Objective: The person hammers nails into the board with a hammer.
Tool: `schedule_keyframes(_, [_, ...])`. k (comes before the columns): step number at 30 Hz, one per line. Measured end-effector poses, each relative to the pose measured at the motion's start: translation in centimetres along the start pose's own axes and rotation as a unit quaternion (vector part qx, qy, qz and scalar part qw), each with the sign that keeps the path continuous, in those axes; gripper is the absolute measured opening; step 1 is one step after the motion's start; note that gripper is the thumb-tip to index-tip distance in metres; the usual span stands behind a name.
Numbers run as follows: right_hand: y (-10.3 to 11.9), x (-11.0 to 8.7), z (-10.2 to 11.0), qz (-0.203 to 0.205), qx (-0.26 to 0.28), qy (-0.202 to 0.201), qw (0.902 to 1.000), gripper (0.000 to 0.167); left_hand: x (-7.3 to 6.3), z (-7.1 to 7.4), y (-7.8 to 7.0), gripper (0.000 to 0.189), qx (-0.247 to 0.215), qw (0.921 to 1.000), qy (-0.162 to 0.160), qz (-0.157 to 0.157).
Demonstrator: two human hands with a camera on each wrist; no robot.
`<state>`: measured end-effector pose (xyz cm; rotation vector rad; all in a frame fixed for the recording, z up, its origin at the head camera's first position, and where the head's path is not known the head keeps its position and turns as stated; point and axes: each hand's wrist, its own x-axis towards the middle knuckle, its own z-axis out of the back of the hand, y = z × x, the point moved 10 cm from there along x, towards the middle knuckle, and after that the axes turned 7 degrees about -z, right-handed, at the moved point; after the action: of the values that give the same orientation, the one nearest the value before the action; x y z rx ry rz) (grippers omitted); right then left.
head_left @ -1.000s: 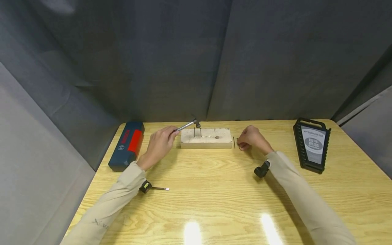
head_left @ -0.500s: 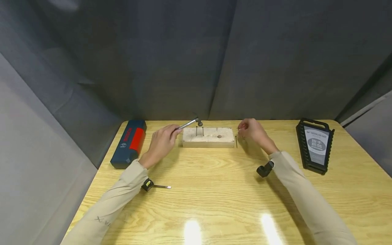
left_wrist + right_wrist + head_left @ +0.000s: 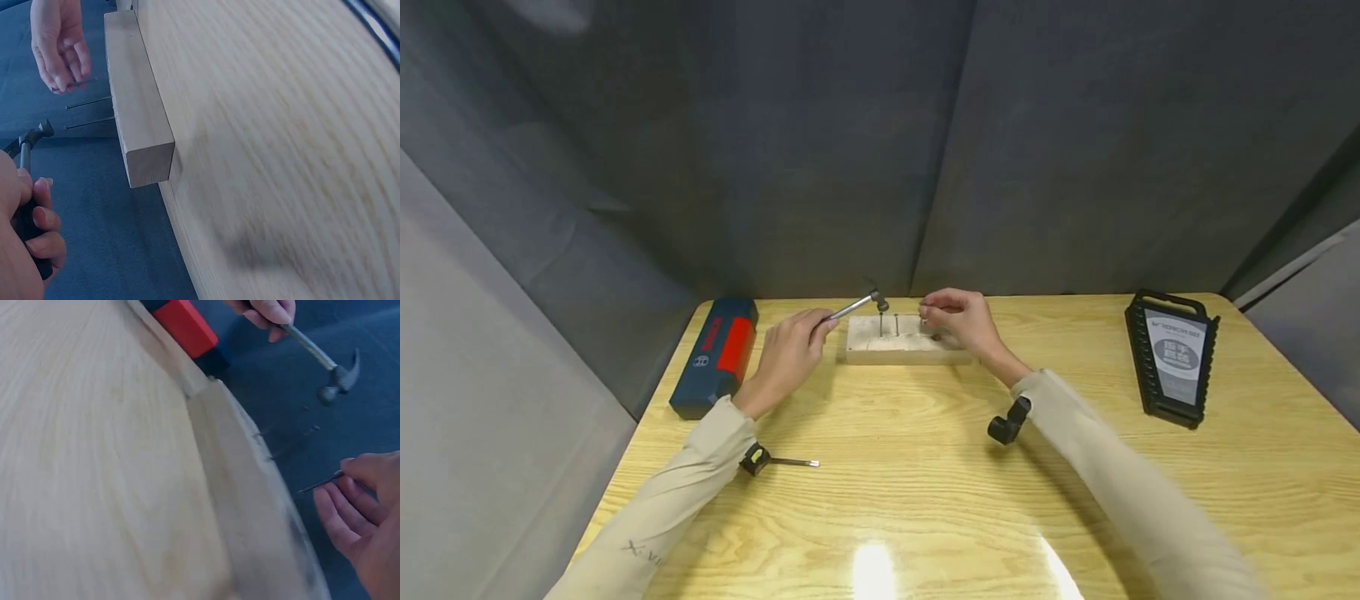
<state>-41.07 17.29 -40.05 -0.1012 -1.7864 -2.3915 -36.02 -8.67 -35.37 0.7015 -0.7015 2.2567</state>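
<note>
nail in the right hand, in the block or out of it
Out. In the right wrist view, the nail ends short of the wooden block, its tip bare.

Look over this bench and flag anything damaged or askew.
Only the wooden block stands out: its top has a dark spot below the right hand, perhaps a hole or knot, unlike the pale wood around it. The two nails stand roughly upright, and nothing looks spilled.

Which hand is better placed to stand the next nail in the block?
The right hand, I'd judge: it pinches a nail whose tip points toward the block. The left hand is occupied, gripping the hammer.
</note>
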Motion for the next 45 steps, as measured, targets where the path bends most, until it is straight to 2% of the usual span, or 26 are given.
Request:
schedule_keyframes(4, [-1.1, 0.1, -1.3, -0.005, 0.006, -0.002, 1.0, 0.019, -0.3, 0.2, -0.1, 0.016, 0.001, 1.0, -0.007, -0.006])
schedule_keyframes(8, [-1.0, 0.0, -1.6, 0.011, 0.013, -0.011, 0.9998, 0.018, -0.2, 0.4, 0.2, 0.017, 0.005, 0.9999, -0.008, -0.006])
schedule_keyframes(14, [-0.5, 0.2, -2.3, 0.047, -0.018, 0.005, 0.9987, 0.017, 0.0, 0.5, 0.2, 0.016, 0.008, 0.9999, -0.012, -0.007])
schedule_keyframes(18, [-0.5, 0.4, -2.4, 0.061, -0.028, 0.002, 0.9977, 0.017, 0.2, 0.3, -0.1, 0.016, 0.006, 0.9998, -0.013, -0.012])
schedule_keyframes(26, [-1.1, 0.0, -2.4, 0.067, -0.025, -0.007, 0.9974, 0.016, 1.4, -0.3, -0.9, 0.018, -0.006, 0.9998, -0.012, -0.012])
schedule_keyframes(28, [-1.3, -0.1, -2.4, 0.067, -0.02, -0.009, 0.9975, 0.016, 2.0, -0.3, -1.2, 0.019, -0.015, 0.9995, -0.023, -0.013])
schedule_keyframes(32, [-1.7, -0.3, -2.6, 0.06, -0.003, -0.013, 0.9981, 0.019, 3.0, 0.4, -2.3, 0.022, -0.038, 0.9951, -0.085, -0.033])
schedule_keyframes(34, [-1.7, -0.4, -2.6, 0.059, 0.003, -0.016, 0.9981, 0.019, 3.1, 0.1, -2.8, 0.023, -0.029, 0.9938, -0.095, -0.05])
schedule_keyframes(36, [-1.7, -0.4, -2.6, 0.059, 0.004, -0.021, 0.998, 0.019, 3.1, -0.9, -3.5, 0.022, -0.003, 0.9953, -0.066, -0.07])
schedule_keyframes(38, [-1.7, -0.4, -2.5, 0.061, 0.003, -0.026, 0.9978, 0.019, 3.0, -2.2, -3.9, 0.021, 0.032, 0.9956, -0.02, -0.085])
schedule_keyframes(40, [-1.7, -0.3, -2.5, 0.062, 0.0, -0.027, 0.9977, 0.02, 2.7, -3.0, -4.0, 0.02, 0.048, 0.9948, 0.013, -0.089])
schedule_keyframes(42, [-1.8, -0.2, -2.5, 0.06, 0.003, -0.027, 0.9979, 0.021, 2.7, -3.0, -3.8, 0.019, 0.051, 0.9954, 0.015, -0.08])
schedule_keyframes(45, [-1.9, -0.2, -2.7, 0.057, 0.01, -0.021, 0.9981, 0.022, 2.7, -2.3, -3.5, 0.019, 0.038, 0.9971, -0.01, -0.066])
